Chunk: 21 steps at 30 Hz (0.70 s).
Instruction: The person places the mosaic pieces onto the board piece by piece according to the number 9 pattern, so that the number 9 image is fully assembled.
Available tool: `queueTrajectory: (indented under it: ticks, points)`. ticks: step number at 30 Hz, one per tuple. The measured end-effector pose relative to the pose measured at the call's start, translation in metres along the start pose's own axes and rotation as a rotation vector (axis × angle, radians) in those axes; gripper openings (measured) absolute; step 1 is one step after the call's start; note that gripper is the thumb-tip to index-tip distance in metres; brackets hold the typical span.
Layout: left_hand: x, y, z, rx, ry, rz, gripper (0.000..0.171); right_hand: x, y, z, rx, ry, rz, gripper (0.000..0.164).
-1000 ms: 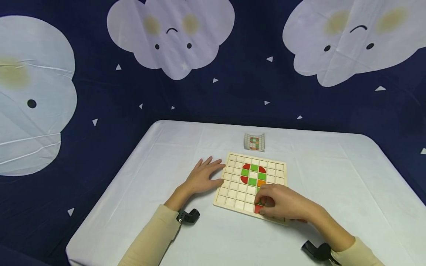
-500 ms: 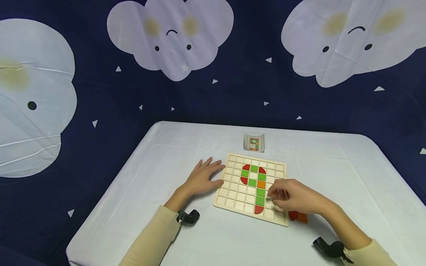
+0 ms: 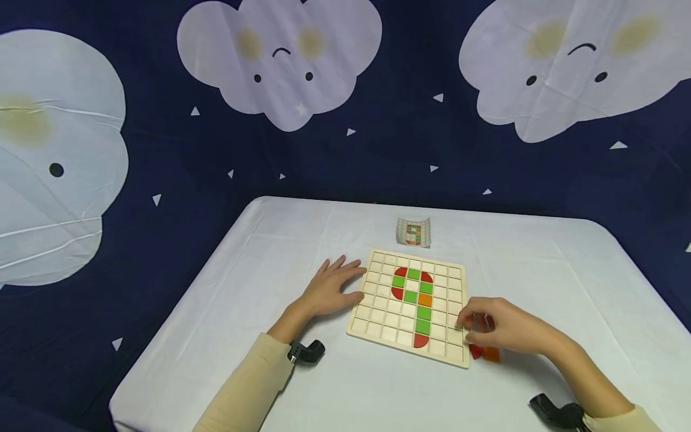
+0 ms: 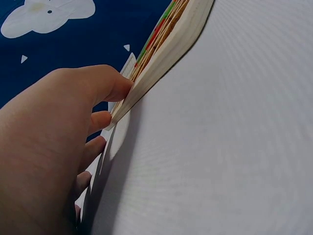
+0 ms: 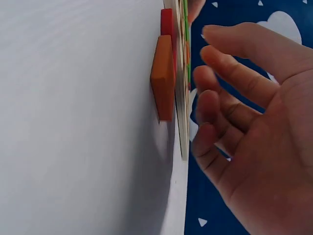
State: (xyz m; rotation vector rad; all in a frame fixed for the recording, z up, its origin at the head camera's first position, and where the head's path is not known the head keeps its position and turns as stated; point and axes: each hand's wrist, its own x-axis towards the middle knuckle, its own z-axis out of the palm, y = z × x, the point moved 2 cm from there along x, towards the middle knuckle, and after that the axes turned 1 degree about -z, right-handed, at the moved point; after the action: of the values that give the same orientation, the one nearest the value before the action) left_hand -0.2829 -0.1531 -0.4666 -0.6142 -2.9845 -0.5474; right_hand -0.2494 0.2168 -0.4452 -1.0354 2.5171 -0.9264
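Observation:
A wooden grid board [image 3: 378, 314] lies slightly turned on the table, with green, red and orange pieces set in its cells in the shape of a 9. The lowest is a rounded red piece [image 3: 421, 341]. My left hand [image 3: 326, 291] rests at the board's left edge, fingers spread, thumb and index finger touching its rim [image 4: 161, 61]. Over the right edge hovers my right hand [image 3: 504, 324], its fingers loosely bent with nothing between them. Under it, beside the board, lie an orange block [image 5: 164, 81] and a red block [image 5: 167, 22], partly covered by the hand in the head view.
A small printed card [image 3: 413, 233] with a similar coloured grid lies behind the board. White cloth covers the table [image 3: 302, 234]. A dark blue curtain with clouds [image 3: 281, 54] hangs behind it.
My right hand has drawn back from the red piece at the board's bottom and moved right, to the loose blocks. Two green pieces and the red one came into sight. My left hand stays put.

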Motion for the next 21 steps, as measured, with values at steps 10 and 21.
queueTrajectory:
  ticks: [10, 21]
  points:
    - [0.000, 0.000, 0.001, 0.003, -0.003, -0.012, 0.061, -0.021, 0.013, -0.004, 0.032, -0.028, 0.041, 0.029]
    - [0.001, -0.001, 0.001, 0.008, -0.005, -0.010, 0.060, -0.032, 0.018, -0.004, 0.024, -0.061, 0.040, 0.037]
